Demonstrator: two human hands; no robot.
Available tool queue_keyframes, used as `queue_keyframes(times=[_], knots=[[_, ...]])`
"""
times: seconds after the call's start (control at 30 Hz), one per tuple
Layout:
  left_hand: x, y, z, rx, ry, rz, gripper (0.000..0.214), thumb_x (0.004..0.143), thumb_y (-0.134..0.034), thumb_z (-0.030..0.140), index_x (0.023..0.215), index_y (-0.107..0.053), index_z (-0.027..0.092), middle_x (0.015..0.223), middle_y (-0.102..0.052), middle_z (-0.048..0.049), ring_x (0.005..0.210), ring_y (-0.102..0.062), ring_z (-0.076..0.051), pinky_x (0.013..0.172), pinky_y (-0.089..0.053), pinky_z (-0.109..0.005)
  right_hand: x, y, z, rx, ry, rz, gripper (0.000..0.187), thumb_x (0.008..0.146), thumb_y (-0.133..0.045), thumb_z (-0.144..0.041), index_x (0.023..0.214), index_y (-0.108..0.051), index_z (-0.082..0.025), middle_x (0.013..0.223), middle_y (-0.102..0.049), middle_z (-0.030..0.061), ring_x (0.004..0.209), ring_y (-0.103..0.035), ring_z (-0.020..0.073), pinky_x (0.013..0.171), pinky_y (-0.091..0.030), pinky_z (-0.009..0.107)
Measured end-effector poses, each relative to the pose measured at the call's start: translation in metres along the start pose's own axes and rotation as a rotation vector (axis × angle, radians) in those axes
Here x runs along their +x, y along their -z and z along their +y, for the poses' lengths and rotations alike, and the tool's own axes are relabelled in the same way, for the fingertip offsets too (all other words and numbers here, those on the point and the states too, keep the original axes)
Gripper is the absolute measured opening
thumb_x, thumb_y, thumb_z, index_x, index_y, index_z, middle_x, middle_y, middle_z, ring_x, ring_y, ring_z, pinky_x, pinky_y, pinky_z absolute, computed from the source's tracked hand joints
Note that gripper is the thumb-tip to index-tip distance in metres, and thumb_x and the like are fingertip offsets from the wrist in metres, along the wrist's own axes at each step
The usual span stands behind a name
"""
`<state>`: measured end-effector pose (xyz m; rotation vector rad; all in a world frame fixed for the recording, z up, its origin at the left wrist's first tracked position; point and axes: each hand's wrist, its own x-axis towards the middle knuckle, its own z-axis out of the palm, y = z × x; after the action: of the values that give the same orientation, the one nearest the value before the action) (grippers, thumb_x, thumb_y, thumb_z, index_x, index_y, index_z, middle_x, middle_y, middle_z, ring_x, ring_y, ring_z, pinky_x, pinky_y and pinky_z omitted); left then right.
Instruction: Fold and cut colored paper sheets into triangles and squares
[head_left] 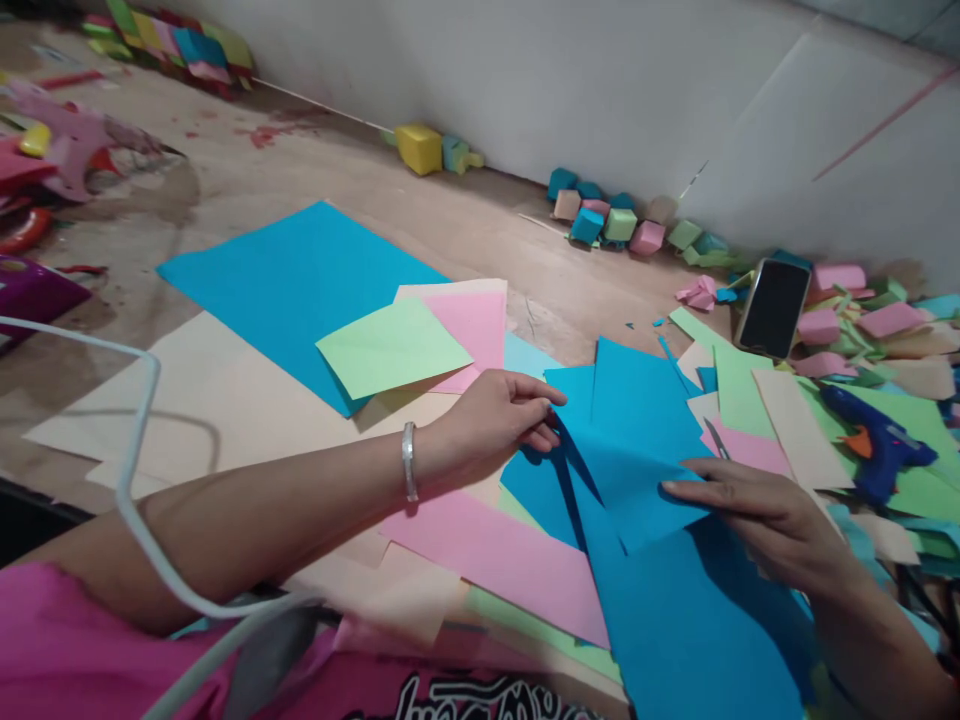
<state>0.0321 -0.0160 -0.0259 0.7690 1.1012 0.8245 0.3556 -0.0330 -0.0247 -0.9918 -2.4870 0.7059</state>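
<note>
A piece of blue paper (637,480) is stretched between my two hands above other blue sheets. My left hand (510,415), with a silver bracelet at the wrist, pinches its left corner. On the right edge, the thumb and fingers of my right hand (757,505) are closed. Under it lies a larger blue sheet (697,620), partly in shadow. Beside my left forearm, a light green sheet (394,350) rests over pink and blue paper. A pink strip (510,560) lies below my left hand. The tip of a thin metal blade (716,437) shows beside my right hand.
A phone (774,308) leans near paper scraps at the right, with a blue glue gun (874,445) nearby. Small paper cubes (587,224) line the wall. A pink glue gun (71,140) lies far left. A white tube (139,430) crosses the left foreground.
</note>
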Motion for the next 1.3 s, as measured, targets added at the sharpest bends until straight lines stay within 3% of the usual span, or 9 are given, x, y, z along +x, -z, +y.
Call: queue_keyframes(times=[0.2,0.47,0.6,0.73,0.87,1.0,1.13,1.2,1.3], knots=[[-0.002,0.002,0.003,-0.076,0.019,-0.029,0.018,0.085,-0.055,0.007,0.100,-0.066,0.008,0.065,-0.069,-0.0071,0.053,-0.064,-0.011,0.055,-0.050,-0.024,0.018,-0.002,-0.013,0.136,0.000,0.030,0.037,0.094,-0.047,-0.020,0.119,-0.070,-0.033,0.086,-0.064,0.0057,0.077,-0.064,0.0161,0.063,-0.054,0.027],[-0.004,0.003,0.004,0.019,-0.031,-0.050,0.026,0.091,-0.060,0.035,0.076,-0.059,0.013,0.061,-0.062,-0.0025,0.047,-0.052,-0.006,0.047,-0.037,-0.021,-0.001,-0.005,-0.015,-0.018,-0.020,0.026,0.044,0.092,-0.047,-0.011,0.121,-0.068,-0.036,0.115,-0.070,0.0036,0.105,-0.068,0.0169,0.084,-0.054,0.024],[-0.011,0.001,0.008,0.041,-0.145,-0.125,0.033,0.092,-0.056,0.046,0.096,-0.063,0.014,0.080,-0.065,-0.0047,0.060,-0.052,-0.008,0.054,-0.039,-0.022,-0.008,-0.016,-0.029,-0.126,-0.150,0.328,0.043,0.090,-0.053,-0.012,0.122,-0.067,-0.036,0.112,-0.071,0.0005,0.106,-0.067,0.0186,0.091,-0.053,0.027],[-0.025,-0.005,0.013,0.410,-0.170,-0.241,0.059,0.082,-0.063,0.056,0.124,-0.058,0.016,0.109,-0.065,-0.0121,0.089,-0.060,-0.019,0.070,-0.046,-0.028,0.001,-0.025,-0.050,-0.260,-0.241,0.583,0.047,0.089,-0.060,-0.019,0.133,-0.059,-0.035,0.120,-0.067,0.0020,0.112,-0.063,0.0232,0.095,-0.052,0.034],[-0.026,-0.017,0.025,0.653,-0.261,-0.115,0.071,0.072,-0.071,0.059,0.127,-0.056,0.016,0.122,-0.063,-0.0152,0.107,-0.059,-0.028,0.078,-0.047,-0.033,0.009,-0.033,-0.063,-0.344,-0.077,0.381,0.060,0.091,-0.059,-0.027,0.148,-0.042,-0.029,0.129,-0.061,0.0093,0.121,-0.057,0.0265,0.093,-0.053,0.036],[-0.015,-0.021,0.048,0.757,-0.316,-0.072,0.047,0.074,-0.071,0.044,0.110,-0.063,0.014,0.105,-0.070,-0.0088,0.091,-0.064,-0.023,0.072,-0.047,-0.030,0.009,-0.035,-0.066,-0.264,0.081,0.210,0.062,0.094,-0.056,-0.036,0.151,-0.035,-0.026,0.131,-0.059,0.0122,0.118,-0.058,0.0247,0.089,-0.055,0.033],[-0.011,-0.014,0.081,1.101,-0.301,-0.290,0.030,0.069,-0.076,0.037,0.089,-0.067,0.016,0.082,-0.069,-0.0002,0.072,-0.060,-0.015,0.060,-0.040,-0.024,0.007,-0.020,-0.067,-0.121,0.017,0.358,0.058,0.097,-0.050,-0.036,0.151,-0.032,-0.028,0.109,-0.065,0.0073,0.084,-0.064,0.0160,0.076,-0.054,0.028],[-0.014,-0.014,0.093,1.318,-0.276,-0.431,0.029,0.068,-0.078,0.039,0.084,-0.069,0.017,0.074,-0.066,0.0017,0.064,-0.056,-0.014,0.055,-0.035,-0.023,0.007,-0.010,-0.068,-0.194,-0.032,0.516,0.062,0.095,-0.054,-0.039,0.151,-0.033,-0.025,0.123,-0.059,0.0124,0.091,-0.061,0.0198,0.081,-0.052,0.034],[-0.017,-0.021,0.097,1.484,-0.283,-0.540,0.040,0.066,-0.082,0.036,0.102,-0.071,0.022,0.089,-0.071,-0.0010,0.073,-0.061,-0.017,0.061,-0.039,-0.024,0.012,-0.005,-0.066,-0.299,0.048,0.446,0.059,0.091,-0.061,-0.035,0.145,-0.043,-0.021,0.134,-0.053,0.0166,0.110,-0.055,0.0278,0.091,-0.046,0.044]])
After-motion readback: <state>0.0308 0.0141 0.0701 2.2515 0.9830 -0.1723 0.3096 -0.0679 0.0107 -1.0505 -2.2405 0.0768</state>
